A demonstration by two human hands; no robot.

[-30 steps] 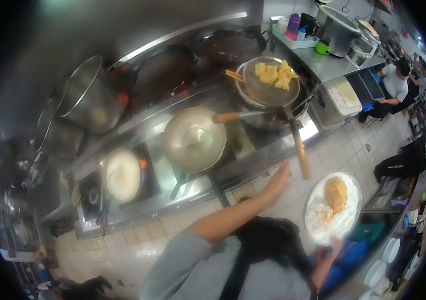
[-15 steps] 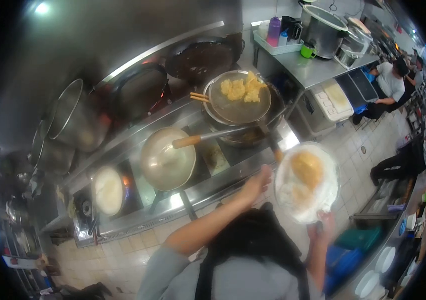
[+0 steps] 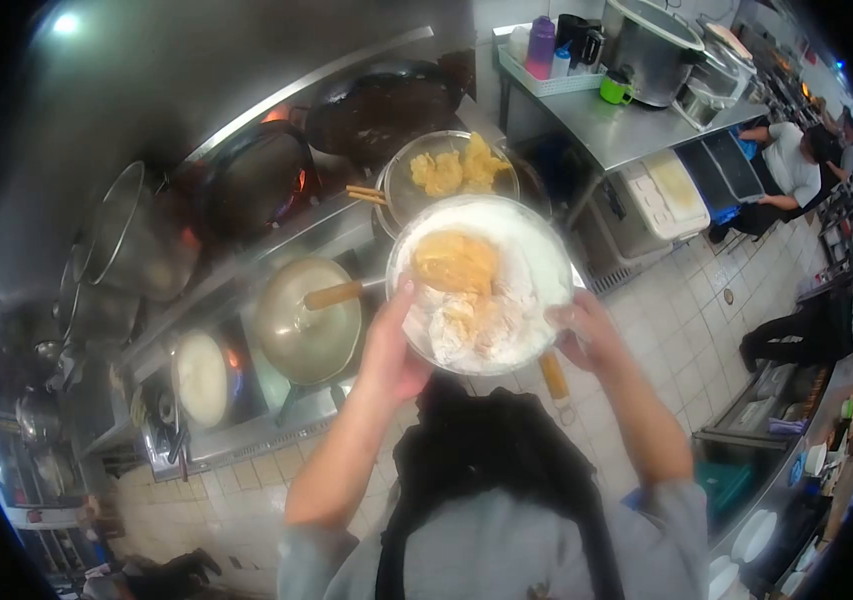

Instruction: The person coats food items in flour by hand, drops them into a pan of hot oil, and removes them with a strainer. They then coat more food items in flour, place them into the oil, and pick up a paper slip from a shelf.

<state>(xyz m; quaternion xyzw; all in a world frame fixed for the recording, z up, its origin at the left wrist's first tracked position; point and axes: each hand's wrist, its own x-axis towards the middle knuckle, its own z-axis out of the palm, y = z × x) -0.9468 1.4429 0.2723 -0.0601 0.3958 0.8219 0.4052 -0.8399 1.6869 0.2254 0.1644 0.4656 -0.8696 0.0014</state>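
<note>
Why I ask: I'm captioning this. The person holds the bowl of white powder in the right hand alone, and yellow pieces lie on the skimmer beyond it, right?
No: the head view shows the left hand on the bowl of white powder too, opposite the right hand. The yellow pieces lie on the skimmer beyond it.

A metal table point(image 3: 587, 135) carries a pale tray point(image 3: 559, 88) with a purple bottle point(image 3: 541, 50) in it — and, just beside that, a green cup point(image 3: 615, 88) near a large metal pot point(image 3: 647, 75). A white-lidded bin point(image 3: 665, 205) stands near the table. A person in a pale shirt point(image 3: 795, 170) is at a dark tub point(image 3: 729, 178), well apart across the tiled floor point(image 3: 682, 325). White plates point(image 3: 755, 537) lie at lower right — near a teal container point(image 3: 725, 486).
</note>
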